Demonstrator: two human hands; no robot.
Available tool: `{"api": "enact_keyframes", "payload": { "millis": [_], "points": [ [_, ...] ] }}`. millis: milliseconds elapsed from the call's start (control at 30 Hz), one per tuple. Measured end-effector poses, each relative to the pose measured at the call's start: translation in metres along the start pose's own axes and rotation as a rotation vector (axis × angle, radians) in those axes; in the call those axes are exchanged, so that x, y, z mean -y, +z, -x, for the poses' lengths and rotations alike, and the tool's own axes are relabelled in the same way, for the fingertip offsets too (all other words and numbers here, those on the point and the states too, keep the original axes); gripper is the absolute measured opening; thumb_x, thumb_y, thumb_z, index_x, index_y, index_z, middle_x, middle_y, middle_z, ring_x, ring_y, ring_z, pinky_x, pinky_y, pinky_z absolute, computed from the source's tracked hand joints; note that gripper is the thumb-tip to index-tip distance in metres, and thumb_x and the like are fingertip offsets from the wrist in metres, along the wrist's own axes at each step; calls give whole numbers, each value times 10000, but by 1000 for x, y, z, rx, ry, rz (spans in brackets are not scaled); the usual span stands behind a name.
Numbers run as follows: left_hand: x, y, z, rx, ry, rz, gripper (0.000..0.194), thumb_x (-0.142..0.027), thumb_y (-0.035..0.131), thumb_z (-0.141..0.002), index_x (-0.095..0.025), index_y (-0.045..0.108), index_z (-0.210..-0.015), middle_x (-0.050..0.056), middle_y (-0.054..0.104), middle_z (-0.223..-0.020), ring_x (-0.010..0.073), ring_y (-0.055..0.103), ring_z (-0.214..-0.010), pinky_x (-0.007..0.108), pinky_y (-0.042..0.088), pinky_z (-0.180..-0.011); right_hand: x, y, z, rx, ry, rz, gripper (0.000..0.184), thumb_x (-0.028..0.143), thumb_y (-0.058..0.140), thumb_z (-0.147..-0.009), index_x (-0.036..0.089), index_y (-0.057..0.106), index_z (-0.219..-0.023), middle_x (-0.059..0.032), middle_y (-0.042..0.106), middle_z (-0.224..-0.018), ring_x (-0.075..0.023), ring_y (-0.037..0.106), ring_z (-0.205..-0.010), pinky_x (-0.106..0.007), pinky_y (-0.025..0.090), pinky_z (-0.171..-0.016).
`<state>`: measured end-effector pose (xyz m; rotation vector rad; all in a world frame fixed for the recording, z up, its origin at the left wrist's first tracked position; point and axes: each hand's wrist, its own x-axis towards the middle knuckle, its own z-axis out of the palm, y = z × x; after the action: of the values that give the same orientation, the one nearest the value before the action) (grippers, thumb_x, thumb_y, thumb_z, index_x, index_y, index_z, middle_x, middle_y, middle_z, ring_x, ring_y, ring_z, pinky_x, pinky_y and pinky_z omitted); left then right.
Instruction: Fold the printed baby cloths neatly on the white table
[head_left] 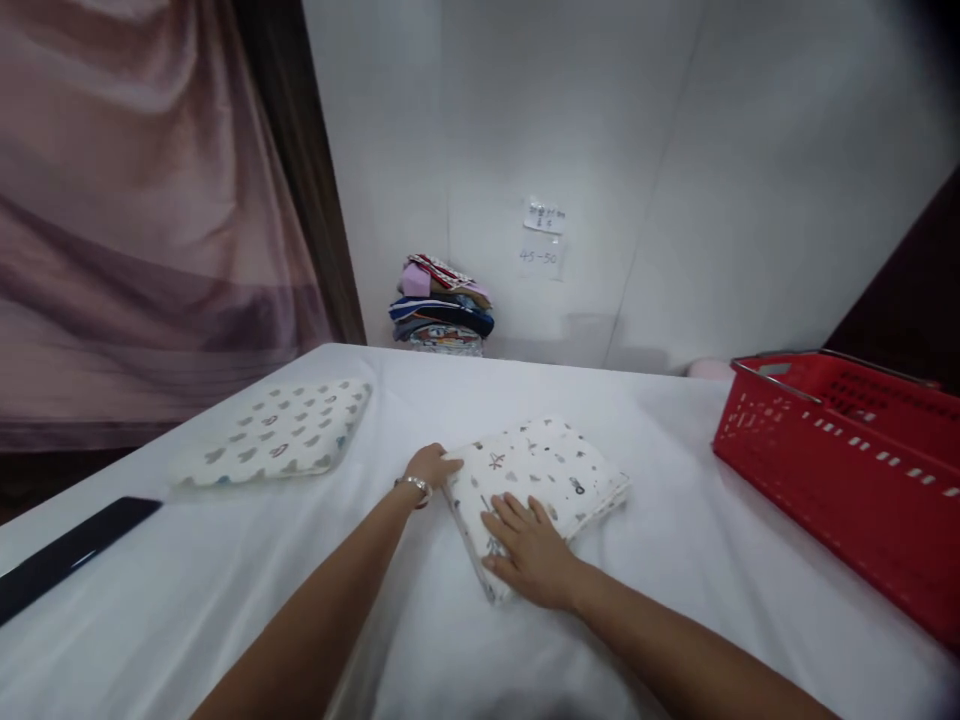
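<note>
The right hand (pixel 531 555) covers part of the printed cloth (pixel 540 460) beneath it, hiding the pattern under the palm. How firmly the left hand (pixel 430 466) meets the cloth's corner cannot be told, as some fingers are out of sight. Both forearms (pixel 322 600) run off the bottom edge. The red basket (pixel 832 495) is cut off at the right, its floor hidden by its wall. At the left edge, a black strip (pixel 75 552) and the curtain (pixel 142 200) are cut off. The table (pixel 697 600) hides the foot of the clothes pile (pixel 442 308) and most of a pink thing (pixel 709 369). The small writing on the upper paper (pixel 545 217) is too blurred to read
</note>
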<state>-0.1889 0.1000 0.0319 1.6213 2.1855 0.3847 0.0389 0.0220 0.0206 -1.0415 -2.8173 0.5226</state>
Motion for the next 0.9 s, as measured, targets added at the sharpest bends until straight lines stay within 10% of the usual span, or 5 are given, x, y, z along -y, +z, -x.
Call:
{"api": "enact_keyframes", "payload": {
  "millis": [200, 333, 467, 700, 900],
  "points": [
    [-6, 7, 7, -115, 89, -118, 349, -381, 495, -754, -123, 565, -978, 132, 598, -1052, 248, 556, -964, 333, 421, -825, 0, -17, 4, 32, -29, -151, 569, 518, 331, -902, 232, 248, -1387, -88, 175, -1446, -253, 92, -1321, -492, 66, -1044],
    [-26, 28, 33, -377, 495, -159, 405, -401, 444, -805, -143, 523, -1108, 130, 489, -1244, 248, 427, -1171, 357, 335, -980, -21, -40, 1, -77, 75, -187, 581, 505, 346, -897, 226, 234, -1394, -77, 137, -1456, -218, 55, -1329, -444, 53, -1059],
    [-40, 61, 68, -230, 722, -236, 562, -499, 412, -810, -184, 411, -1275, 101, 336, -1398, 258, 269, -1290, 461, 218, -1045, -72, -52, 0, -205, 312, -19, 598, 463, 391, -881, 169, 259, -1385, -103, 130, -1453, -233, 31, -1329, -460, 32, -1052],
    [-40, 76, 78, -89, 707, -360, 651, -586, 297, -825, -179, 369, -1327, 72, 287, -1421, 259, 214, -1316, 491, 150, -1063, -136, -32, 13, -185, 552, 83, 640, 555, 332, -875, 170, 265, -1382, -79, 88, -1463, -255, 13, -1327, -472, 25, -1043],
    [-44, 69, 77, -34, 668, -351, 650, -578, 313, -824, -176, 356, -1334, 67, 258, -1433, 245, 177, -1328, 476, 113, -1072, -155, -55, 23, -446, 610, -411, 494, 421, 464, -847, 171, 454, -1273, -75, 328, -1387, -213, 270, -1271, -337, 209, -1035]
  ]
}}
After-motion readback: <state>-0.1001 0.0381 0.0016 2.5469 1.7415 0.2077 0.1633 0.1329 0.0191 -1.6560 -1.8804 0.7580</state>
